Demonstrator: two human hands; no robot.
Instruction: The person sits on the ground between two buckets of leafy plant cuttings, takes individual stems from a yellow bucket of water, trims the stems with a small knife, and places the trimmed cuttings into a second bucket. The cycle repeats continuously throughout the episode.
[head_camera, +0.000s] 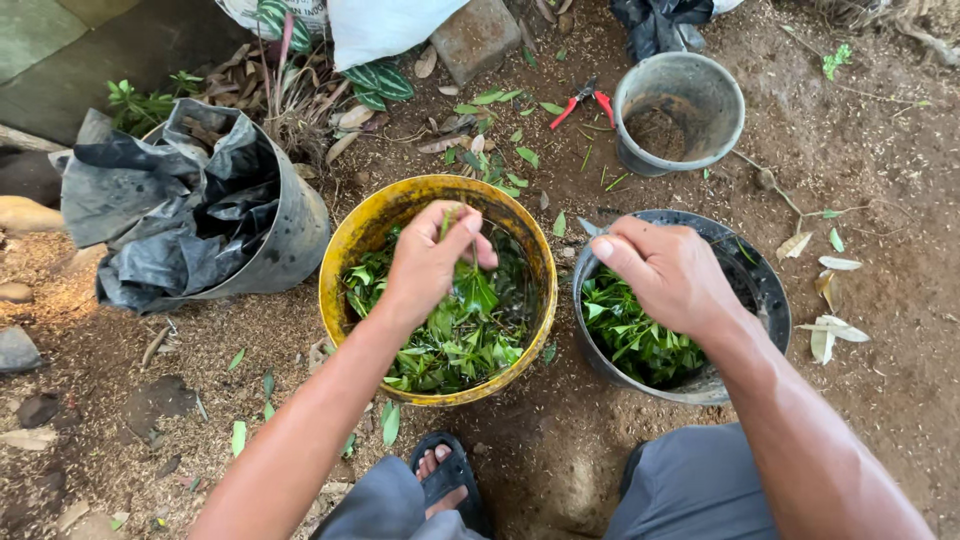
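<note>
Left hand (432, 262) over the yellow bucket (345, 250), fingers pinched on a leafy sprig (478, 292) above the wet leaves (450, 350) inside. Right hand (668, 272) resting on the near-left rim of the black bucket (765, 290), fingers curled together, gripping nothing visible; more cut leaves (630, 340) beneath. Both buckets side by side on the dirt floor (880, 180), almost touching. Beyond them an empty grey bucket (682, 110), red pruners (583, 100) just left of it among scattered leaves. At left, a tilted pot (295, 235) lined with black plastic, close to the yellow bucket. A sandalled foot (445, 478) just below the yellow bucket.
</note>
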